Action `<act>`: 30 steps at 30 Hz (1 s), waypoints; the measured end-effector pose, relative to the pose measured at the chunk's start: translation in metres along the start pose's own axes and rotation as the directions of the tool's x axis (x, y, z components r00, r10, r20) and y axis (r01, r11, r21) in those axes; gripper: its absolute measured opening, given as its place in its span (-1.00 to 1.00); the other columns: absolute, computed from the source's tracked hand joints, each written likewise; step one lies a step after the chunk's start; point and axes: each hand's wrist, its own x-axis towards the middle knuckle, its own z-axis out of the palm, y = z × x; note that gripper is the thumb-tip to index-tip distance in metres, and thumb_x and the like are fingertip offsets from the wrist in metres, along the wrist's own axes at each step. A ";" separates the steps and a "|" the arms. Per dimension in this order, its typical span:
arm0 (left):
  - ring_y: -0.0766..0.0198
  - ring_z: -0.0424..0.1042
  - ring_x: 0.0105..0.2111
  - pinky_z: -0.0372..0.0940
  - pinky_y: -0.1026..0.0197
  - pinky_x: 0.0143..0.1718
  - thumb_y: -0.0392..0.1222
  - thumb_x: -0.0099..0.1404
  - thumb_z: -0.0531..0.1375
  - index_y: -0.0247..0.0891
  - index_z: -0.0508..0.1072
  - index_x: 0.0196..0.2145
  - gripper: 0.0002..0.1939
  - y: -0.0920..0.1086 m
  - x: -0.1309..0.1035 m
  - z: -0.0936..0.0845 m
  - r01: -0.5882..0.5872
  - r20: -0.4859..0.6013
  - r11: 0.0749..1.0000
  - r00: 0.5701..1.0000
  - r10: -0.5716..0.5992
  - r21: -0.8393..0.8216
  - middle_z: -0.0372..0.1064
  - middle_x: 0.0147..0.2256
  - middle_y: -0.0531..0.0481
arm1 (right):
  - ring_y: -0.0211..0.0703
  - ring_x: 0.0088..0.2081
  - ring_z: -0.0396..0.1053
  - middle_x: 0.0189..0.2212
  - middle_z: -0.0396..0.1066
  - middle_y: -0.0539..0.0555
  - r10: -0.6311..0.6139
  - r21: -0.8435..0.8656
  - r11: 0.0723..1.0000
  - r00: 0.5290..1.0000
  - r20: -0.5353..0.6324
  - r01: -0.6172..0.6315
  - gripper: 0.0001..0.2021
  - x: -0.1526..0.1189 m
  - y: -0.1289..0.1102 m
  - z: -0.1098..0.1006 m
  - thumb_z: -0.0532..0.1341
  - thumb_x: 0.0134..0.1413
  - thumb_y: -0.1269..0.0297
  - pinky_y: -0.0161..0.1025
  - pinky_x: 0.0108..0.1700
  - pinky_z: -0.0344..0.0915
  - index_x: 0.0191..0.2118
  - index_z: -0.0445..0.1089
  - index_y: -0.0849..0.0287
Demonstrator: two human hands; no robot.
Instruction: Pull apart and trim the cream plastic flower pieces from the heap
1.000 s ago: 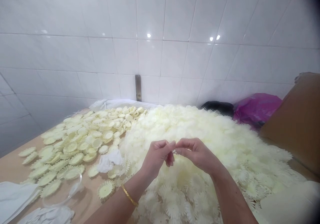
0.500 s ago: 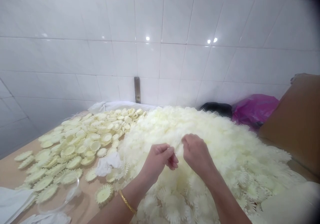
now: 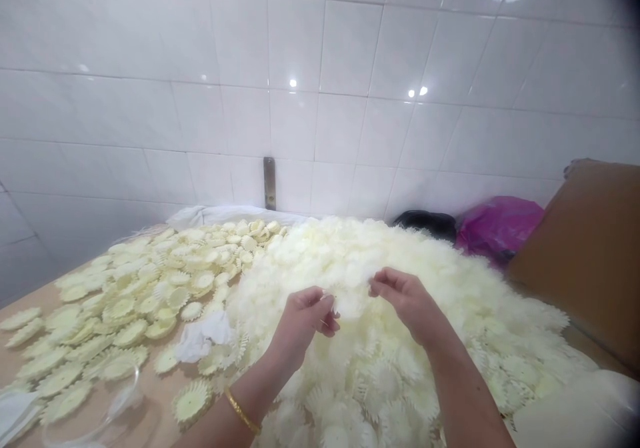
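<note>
My left hand [image 3: 306, 320], below a gold bracelet [image 3: 243, 411] on the wrist, is closed with thumb and forefinger pressed together. Whatever lies in that pinch is too small and pale to name. Facing it a short way off, my right hand [image 3: 404, 301] is also pinched, its fingertips over the pale heap; what it holds, if anything, does not show. Both hands are above a big pile of whitish-yellow frilly petal pieces [image 3: 390, 375]. To the left lies a spread of pale yellow round discs with toothed edges [image 3: 131, 333].
Crumpled white tissue [image 3: 204, 336] and a clear plastic ring-like piece [image 3: 125, 398] lie on the tan tabletop [image 3: 160, 411]. Behind the pile are a black object [image 3: 427, 223] and a purple plastic bag [image 3: 500, 228]. A cardboard box [image 3: 595, 255] stands at right, before a tiled wall [image 3: 345, 48].
My hands have drawn further apart, the right one turning so its pinched fingertips point left. The view has shifted slightly to the right.
</note>
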 end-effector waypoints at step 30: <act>0.41 0.23 -0.68 0.10 0.32 -0.62 -0.10 0.03 0.22 -0.32 0.26 -0.62 -0.73 -0.001 -0.003 -0.003 -0.025 0.089 0.984 0.995 0.041 -0.177 0.27 -0.66 0.06 | -0.19 -0.36 0.33 -0.48 0.42 0.03 -0.186 -0.009 0.979 0.919 0.348 0.201 -0.78 -0.015 -0.025 0.019 0.07 0.06 0.30 -0.28 -0.25 0.20 -0.47 0.42 0.21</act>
